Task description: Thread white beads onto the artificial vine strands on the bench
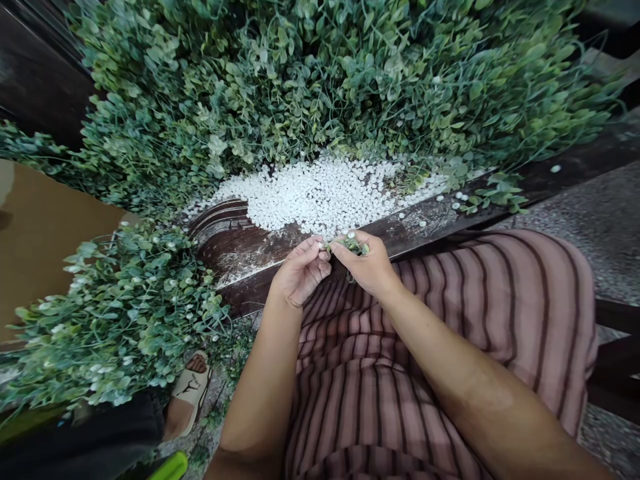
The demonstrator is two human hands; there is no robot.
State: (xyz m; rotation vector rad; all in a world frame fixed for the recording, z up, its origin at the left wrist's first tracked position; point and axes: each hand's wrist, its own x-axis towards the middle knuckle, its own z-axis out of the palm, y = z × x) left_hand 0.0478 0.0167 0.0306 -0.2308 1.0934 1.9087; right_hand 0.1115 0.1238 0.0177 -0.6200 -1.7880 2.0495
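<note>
My left hand (301, 272) is closed in a pinch, with a small white bead-like bud (321, 246) at its fingertips. Close beside it, my right hand (369, 264) is wrapped round a green artificial leaf sprig (356, 245); a white bud sits on the sprig near the thumb. Much of the sprig is hidden by the fingers. The two hands nearly meet over the front edge of the dark wooden bench. Just beyond them lies a heap of small white buds (320, 193) on the wood.
Artificial greenery (310, 87) is piled along the back of the dark wooden bench (250, 250). At left stands a bunch of sprigs with white buds (145, 287). Another person's sandalled foot (193, 390) is below it. A loose sprig (495, 195) lies on the right.
</note>
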